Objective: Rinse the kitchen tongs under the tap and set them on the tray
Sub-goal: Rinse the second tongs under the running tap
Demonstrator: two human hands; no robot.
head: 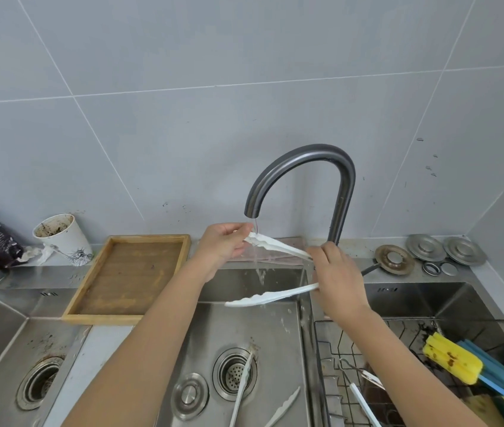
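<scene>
White plastic tongs point(272, 295) are spread wide under the dark grey tap point(303, 167), where a thin stream of water runs onto the upper arm. My right hand point(338, 278) grips the hinge end of the tongs. The tip of the upper arm is pinched by my left hand point(224, 243), right below the spout. The lower arm hangs free over the middle sink basin point(275, 331). The wooden tray point(90, 317) lies to the left of the hands, on the ledge between the basins, with nothing on it.
Another pair of white tongs point(241, 392) lies in the middle basin by the drain strainer point(234, 372) and a plug. A wire rack point(334, 343) at right holds a brush, a yellow sponge point(451, 362) and a utensil. A dirty paper cup point(61, 237) stands behind the tray.
</scene>
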